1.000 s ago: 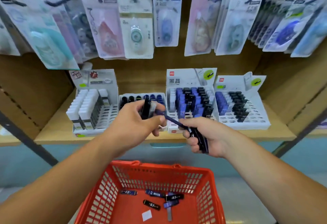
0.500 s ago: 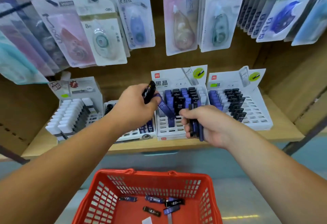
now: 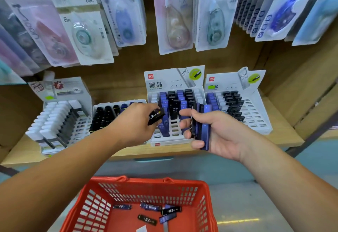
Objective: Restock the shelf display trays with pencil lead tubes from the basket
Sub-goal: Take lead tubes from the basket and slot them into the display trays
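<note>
While both hands are loaded at the shelf, notes as follows.

- Left hand [image 3: 135, 120]: gripping one black tube [image 3: 156, 117] marked 0.3, tilted, its free end over the left side of the middle tray [image 3: 170, 143].
- Right hand [image 3: 215, 132]: fingers curled round a bundle of tubes [image 3: 200, 125], blue and black, held upright just in front of the same tray. The index finger is lifted clear, so the hold looks loose.
- Middle tray sits at the shelf's [image 3: 285, 131] front edge; its header reads HB 0.5. Back rows are full, front slots are empty.
- Neighbouring tray [image 3: 109, 116] to the left holds black tubes.
- Basket [image 3: 146, 180] hangs below the shelf edge, with a few loose tubes [image 3: 170, 210] on its floor.

Risks, as I judge them:
- Wrong slot. A 0.3 tube dropped into the 0.5 tray would be a mis-stock; it probably belongs one tray left.
- The bundle could fan out and slip if I relax my right fingers further, falling past the shelf's front edge.
- My left knuckles are close to the standing tubes, and a careless push could topple a row.
</note>
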